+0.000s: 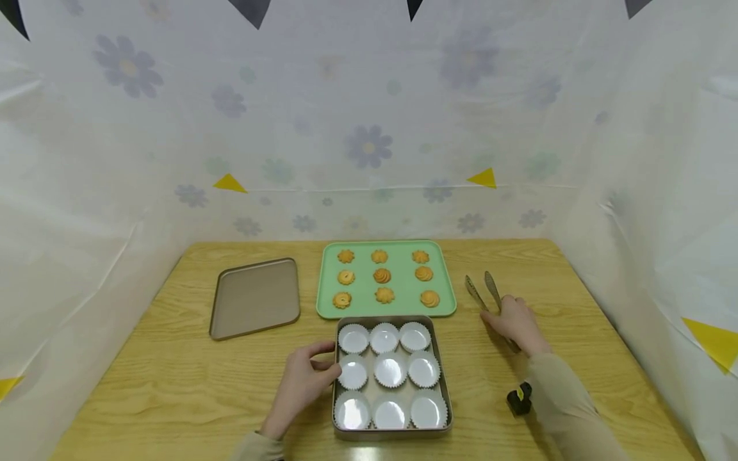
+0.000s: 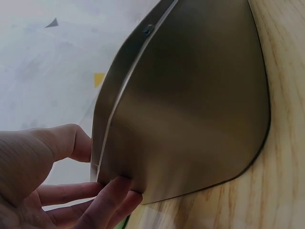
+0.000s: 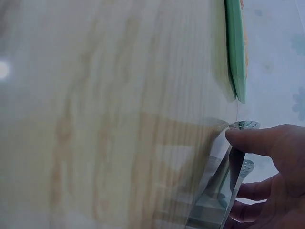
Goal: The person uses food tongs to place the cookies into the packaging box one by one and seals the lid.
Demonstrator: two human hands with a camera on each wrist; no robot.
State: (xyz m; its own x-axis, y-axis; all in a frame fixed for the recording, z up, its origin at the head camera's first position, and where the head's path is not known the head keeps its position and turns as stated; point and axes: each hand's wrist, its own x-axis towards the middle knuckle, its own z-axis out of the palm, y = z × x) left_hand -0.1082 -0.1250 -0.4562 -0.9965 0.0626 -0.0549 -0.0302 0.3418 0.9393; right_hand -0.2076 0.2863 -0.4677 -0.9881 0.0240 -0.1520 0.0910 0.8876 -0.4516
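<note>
A square metal tin [image 1: 392, 434] holding several empty white paper cups [image 1: 390, 370] sits at the table's front centre. My left hand [image 1: 328, 362] grips the tin's left wall, thumb on the rim and fingers on the outside; in the left wrist view the hand [image 2: 97, 167] pinches the tin's wall [image 2: 190, 95]. Behind the tin lies a green tray [image 1: 363, 289] with several round cookies [image 1: 382, 276] in rows. To the right, my right hand [image 1: 503, 317] curls over metal tongs [image 1: 481, 291] lying on the table. The right wrist view shows its fingers [image 3: 267, 143] round the tongs [image 3: 228, 186].
The tin's brown lid [image 1: 256, 298] lies flat at the left of the wooden table [image 1: 173, 384]. A small black and yellow object [image 1: 519, 398] sits near my right sleeve. Flowered white sheeting walls the table on three sides.
</note>
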